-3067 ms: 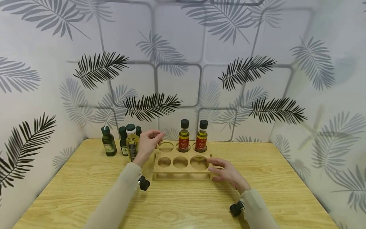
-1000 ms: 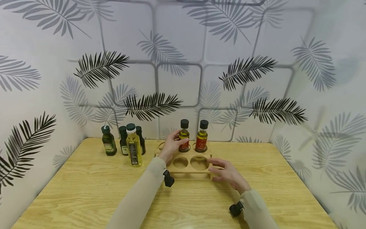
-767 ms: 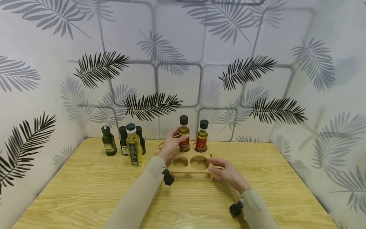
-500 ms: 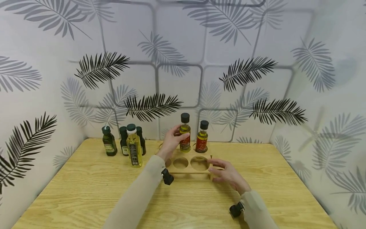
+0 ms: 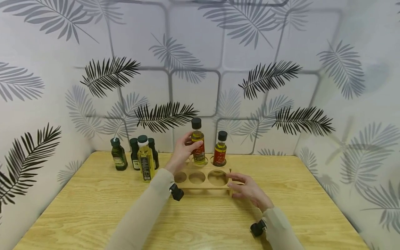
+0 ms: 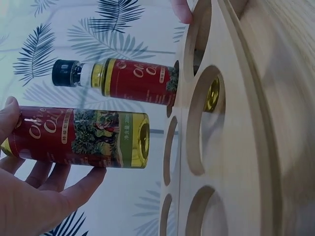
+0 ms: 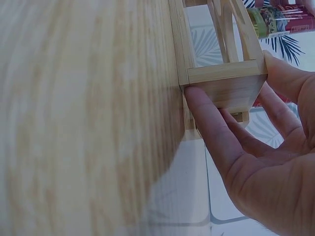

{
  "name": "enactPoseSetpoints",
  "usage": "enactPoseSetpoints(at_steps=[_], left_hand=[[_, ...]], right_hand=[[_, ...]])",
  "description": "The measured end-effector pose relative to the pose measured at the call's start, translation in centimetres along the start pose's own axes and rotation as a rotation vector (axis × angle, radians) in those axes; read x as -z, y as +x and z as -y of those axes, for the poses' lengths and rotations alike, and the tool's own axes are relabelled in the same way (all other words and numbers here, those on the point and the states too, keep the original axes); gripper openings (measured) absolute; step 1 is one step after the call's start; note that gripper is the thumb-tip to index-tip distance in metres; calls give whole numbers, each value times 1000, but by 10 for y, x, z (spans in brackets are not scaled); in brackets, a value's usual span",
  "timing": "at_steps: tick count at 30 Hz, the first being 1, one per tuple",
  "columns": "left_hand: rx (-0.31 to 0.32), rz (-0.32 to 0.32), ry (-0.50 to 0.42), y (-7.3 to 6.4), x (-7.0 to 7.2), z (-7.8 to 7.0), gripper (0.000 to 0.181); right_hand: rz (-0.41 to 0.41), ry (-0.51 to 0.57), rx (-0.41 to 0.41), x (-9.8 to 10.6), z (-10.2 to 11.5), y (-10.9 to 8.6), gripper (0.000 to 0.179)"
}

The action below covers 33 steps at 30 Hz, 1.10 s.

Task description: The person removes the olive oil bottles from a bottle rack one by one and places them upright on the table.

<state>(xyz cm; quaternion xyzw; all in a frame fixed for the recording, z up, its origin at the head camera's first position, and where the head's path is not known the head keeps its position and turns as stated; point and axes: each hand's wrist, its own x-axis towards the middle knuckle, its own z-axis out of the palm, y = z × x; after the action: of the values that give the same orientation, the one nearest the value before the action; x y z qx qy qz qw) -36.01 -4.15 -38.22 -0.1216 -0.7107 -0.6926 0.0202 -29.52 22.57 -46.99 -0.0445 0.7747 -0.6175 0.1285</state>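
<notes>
My left hand [image 5: 180,152] holds an olive oil bottle [image 5: 199,152] with a red label and black cap, thumb and fingers round it. The left wrist view shows its base raised clear of the wooden bottle rack [image 6: 241,147]. A second red-label bottle [image 5: 220,152] stands in the right hole of the rack's back row. The three front-row holes hold nothing. My right hand [image 5: 250,191] rests at the rack's right end; in the right wrist view its spread, mostly straight fingers touch the end panel [image 7: 226,88].
Left of the rack stand a clear bottle of yellow oil [image 5: 146,161], a squat dark green bottle [image 5: 119,155] and two slim dark bottles [image 5: 134,154], partly hidden. A leaf-patterned wall [image 5: 200,90] closes off the back of the wooden table [image 5: 200,225].
My left hand moved from beside the yellow oil bottle to the middle red-label bottle, gripped it, raised it from its hole and shifted it slightly left. My right hand has stayed put.
</notes>
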Motion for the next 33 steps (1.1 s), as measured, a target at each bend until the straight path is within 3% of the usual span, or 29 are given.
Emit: enactPoseSetpoints(at_steps=[4,8,15,21,28,33], left_hand=[[-1,30,46,-4,11,-4,58],[-12,63,36,-9,24,-5,60],[-59,59,73,-22,44,0,56],[-44,75,97,-30,55,4,59],[-23,19,81,-37,70,11,65],[-60,-9,131,-45,79,13,63]], right_hand=[[5,-6,3,1,1,0,50],[9,-8,4,1,1,-1,50],[6,-8,-1,1,1,1,49],[3,-13,-2,0,1,0,49],[14,-22,7,2,-1,-1,50],[14,-14,-3,1,-1,1,50]])
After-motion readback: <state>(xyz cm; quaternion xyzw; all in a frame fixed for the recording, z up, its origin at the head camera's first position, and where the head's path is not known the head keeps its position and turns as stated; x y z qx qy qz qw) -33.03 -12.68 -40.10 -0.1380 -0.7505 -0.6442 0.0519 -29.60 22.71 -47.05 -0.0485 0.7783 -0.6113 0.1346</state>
